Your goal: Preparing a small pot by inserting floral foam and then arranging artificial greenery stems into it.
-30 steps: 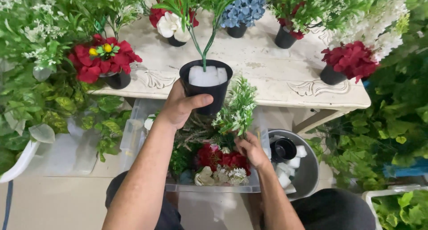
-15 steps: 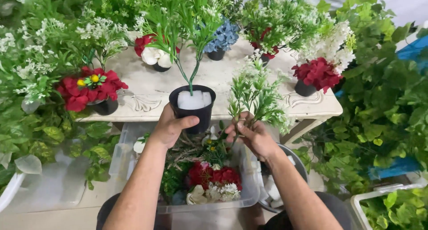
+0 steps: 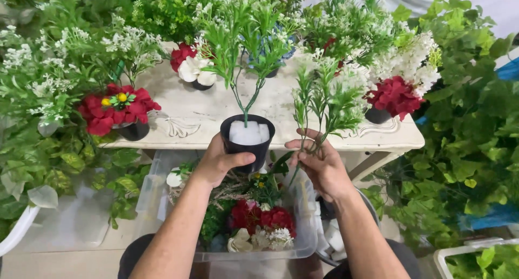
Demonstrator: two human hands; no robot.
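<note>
**Green Sprig Held Upright Beside a Foam-Filled Pot**

The right hand (image 3: 320, 165) pinches a bunch of green stems with small white blossoms (image 3: 324, 98); the fingers (image 3: 303, 145) are closed around the lower stalks. The sprig stands nearly upright, its long axis running up from the fingers, leafy tips pointing toward the far side of the table, while the bare stem ends poke down below the palm toward the bin.

Just left of those fingers, the left hand (image 3: 219, 163) wraps around a black pot (image 3: 247, 149), thumb across its front wall, fingers curled behind. The pot is packed with white foam (image 3: 248, 133), and one green stem with spreading leafy branches (image 3: 243, 35) rises straight out of it. Pot and sprig sit near each other but apart.

Beyond the fingertips stretches a worn white table with carved scrollwork (image 3: 178, 125), carrying other pots of red (image 3: 116, 108), white and blue artificial flowers. Below the wrists lies a clear plastic bin (image 3: 300, 241) of loose red and white blooms. Green foliage crowds both sides of the room.
</note>
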